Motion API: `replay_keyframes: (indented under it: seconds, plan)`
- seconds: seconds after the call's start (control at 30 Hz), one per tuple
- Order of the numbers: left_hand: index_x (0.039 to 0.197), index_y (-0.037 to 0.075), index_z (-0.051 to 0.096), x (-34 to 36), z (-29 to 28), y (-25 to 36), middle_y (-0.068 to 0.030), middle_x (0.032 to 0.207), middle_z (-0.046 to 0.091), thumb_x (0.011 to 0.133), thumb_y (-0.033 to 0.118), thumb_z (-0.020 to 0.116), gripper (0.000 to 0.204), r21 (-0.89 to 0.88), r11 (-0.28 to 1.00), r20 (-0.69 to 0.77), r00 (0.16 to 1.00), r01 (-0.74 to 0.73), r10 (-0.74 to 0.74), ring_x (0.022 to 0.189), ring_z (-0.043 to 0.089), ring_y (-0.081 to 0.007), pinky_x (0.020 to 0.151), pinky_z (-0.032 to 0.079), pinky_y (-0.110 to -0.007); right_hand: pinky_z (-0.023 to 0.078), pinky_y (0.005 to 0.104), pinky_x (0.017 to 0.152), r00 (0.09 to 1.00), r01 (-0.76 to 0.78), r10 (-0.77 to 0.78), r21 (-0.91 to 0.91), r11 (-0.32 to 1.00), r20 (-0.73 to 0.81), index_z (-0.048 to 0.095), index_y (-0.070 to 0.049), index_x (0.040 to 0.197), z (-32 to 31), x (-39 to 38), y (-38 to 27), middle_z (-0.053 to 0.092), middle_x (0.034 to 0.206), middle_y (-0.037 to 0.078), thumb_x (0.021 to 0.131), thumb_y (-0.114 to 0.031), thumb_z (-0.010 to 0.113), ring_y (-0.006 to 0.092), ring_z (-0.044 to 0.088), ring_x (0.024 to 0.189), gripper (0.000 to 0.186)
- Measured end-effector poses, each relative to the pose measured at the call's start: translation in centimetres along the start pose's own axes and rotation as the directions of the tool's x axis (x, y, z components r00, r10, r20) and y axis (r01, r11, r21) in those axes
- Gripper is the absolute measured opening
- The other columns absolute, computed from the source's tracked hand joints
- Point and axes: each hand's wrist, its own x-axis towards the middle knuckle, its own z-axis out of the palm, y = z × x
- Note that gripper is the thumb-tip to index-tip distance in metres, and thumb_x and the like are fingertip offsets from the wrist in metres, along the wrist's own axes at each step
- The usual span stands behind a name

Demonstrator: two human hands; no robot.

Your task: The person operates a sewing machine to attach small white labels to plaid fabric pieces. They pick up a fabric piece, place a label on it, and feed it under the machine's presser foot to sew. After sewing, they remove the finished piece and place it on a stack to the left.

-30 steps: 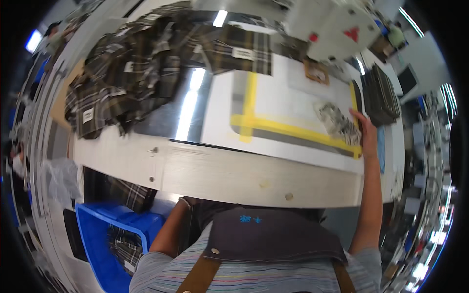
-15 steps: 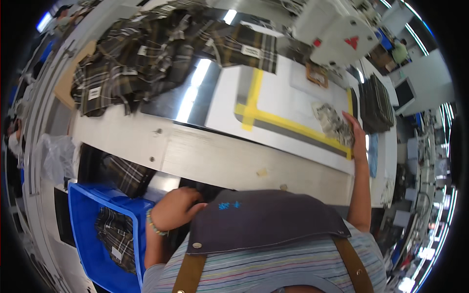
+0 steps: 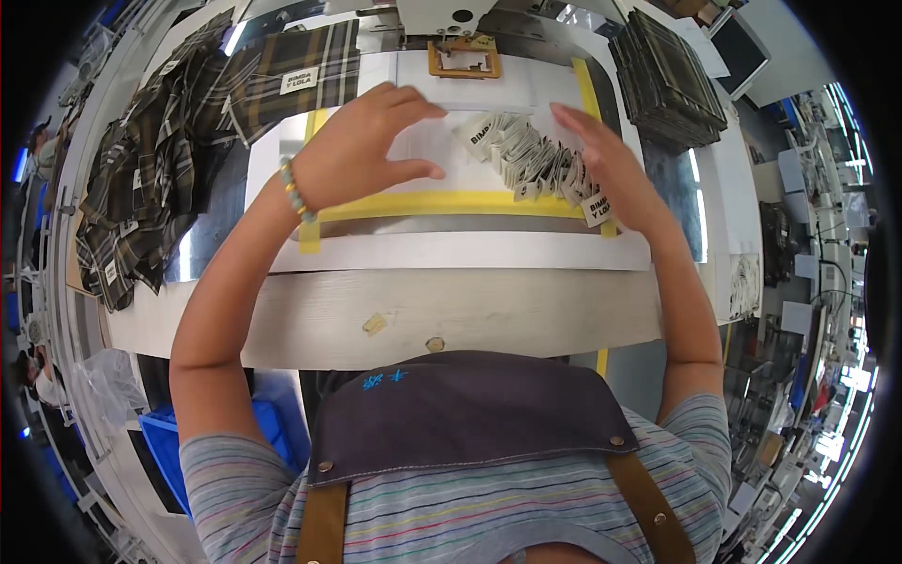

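A loose, overlapping row of small white cloth labels w/ dark print is being displayed btwn the two hands, slanting from upper L to lower R, on a flat white board marked w/ bright yellow tape strips. The row's L end is being left just beside the fingertips of the L hand; its R end is being partly overhung by the R hand, w/ one label lying at the lower R corner, across the tape.

The L grip is being held wide, thumb & fingers well parted, w/ the gap being turned twd the labels. A pale green & yellow bead bracelet is being worn on that wrist. The R fingers are being stretched to upper L over the row's edge; the thumb isn't being shown clearly, so whether a label is being touched or pinched can't be told.

Behind the row, an orange-brown rectangular frame is being seen under a white machine head. To the L, a brown-black plaid fabric piece w/ a white label is being overlapped w/ a rumpled plaid heap. To the R, a neat stack of dark folded plaid pieces is being seen near the R hand.
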Motion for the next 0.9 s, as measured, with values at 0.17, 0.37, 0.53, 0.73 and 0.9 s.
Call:
replay_keyframes:
  seconds: [0.17, 0.37, 0.53, 0.73, 0.9]
  plan:
    - [0.13, 0.003, 0.07, 3.2, 3.4, -1.3, -0.0134, 0.124, 0.062, 0.069, 0.035, 0.098, 0.074, -0.064, 0.997, 0.021, 0.999, -0.047, 0.048, 0.117, 0.059, -0.034, 0.103, 0.05, -0.041, 0.045, 0.0432, 0.117, 0.99, 0.136, -0.14, -0.103, 0.985, -0.034, 0.069, -0.006, 0.141, -1.4, 6.0, -0.2, 0.065, 0.147, 0.016, 0.108, -0.038, 0.065, 0.035, 0.06, 0.136, 0.046]
    - [0.125, 0.004, 0.07, 2.5, 2.0, -0.8, -0.0122, 0.119, 0.06, 0.069, 0.026, 0.097, 0.066, -0.064, 0.996, 0.054, 0.997, 0.061, -0.057, 0.111, 0.059, -0.0342, 0.098, 0.052, -0.043, 0.042, 0.0463, 0.122, 0.976, 0.167, -0.18, 0.113, 0.979, 0.119, 0.065, -0.007, 0.148, 1.7, 6.5, 0.5, 0.062, 0.152, 0.015, 0.106, -0.038, 0.066, 0.0354, 0.056, 0.141, 0.052]
    - [0.126, 0.005, 0.07, 3.0, 2.1, -0.9, -0.011, 0.119, 0.061, 0.07, 0.022, 0.097, 0.064, -0.036, 0.997, 0.063, 0.996, 0.068, -0.066, 0.11, 0.06, -0.0329, 0.096, 0.053, -0.043, 0.041, 0.0462, 0.122, 0.95, 0.224, -0.223, 0.019, 0.974, 0.218, 0.065, -0.008, 0.148, 1.0, 6.2, 0.2, 0.061, 0.154, 0.013, 0.105, -0.037, 0.066, 0.0358, 0.055, 0.142, 0.052]
    - [0.136, 0.006, 0.067, 2.8, 1.8, -0.7, -0.0129, 0.132, 0.062, 0.069, 0.021, 0.096, 0.075, 0.015, 0.999, 0.009, 1.0, -0.03, 0.029, 0.124, 0.057, -0.0354, 0.102, 0.052, -0.043, 0.042, 0.0408, 0.12, 0.955, 0.132, -0.103, 0.087, 0.987, -0.278, 0.065, -0.007, 0.148, -3.3, 1.7, 0.7, 0.063, 0.152, 0.011, 0.113, -0.033, 0.054, 0.0267, 0.056, 0.143, 0.045]
    - [0.158, 0.007, 0.051, 2.8, 3.3, 1.2, -0.0153, 0.155, 0.057, 0.078, 0.044, 0.088, 0.096, 0.082, 0.994, 0.038, 0.997, -0.069, 0.066, 0.15, 0.044, -0.0403, 0.121, 0.036, -0.052, 0.034, 0.0439, 0.126, 0.876, -0.196, 0.302, 0.294, 0.935, -0.377, 0.047, -0.006, 0.162, 1.4, -4.2, -0.9, 0.043, 0.166, 0.018, 0.111, -0.045, 0.058, 0.0317, 0.044, 0.154, 0.065]
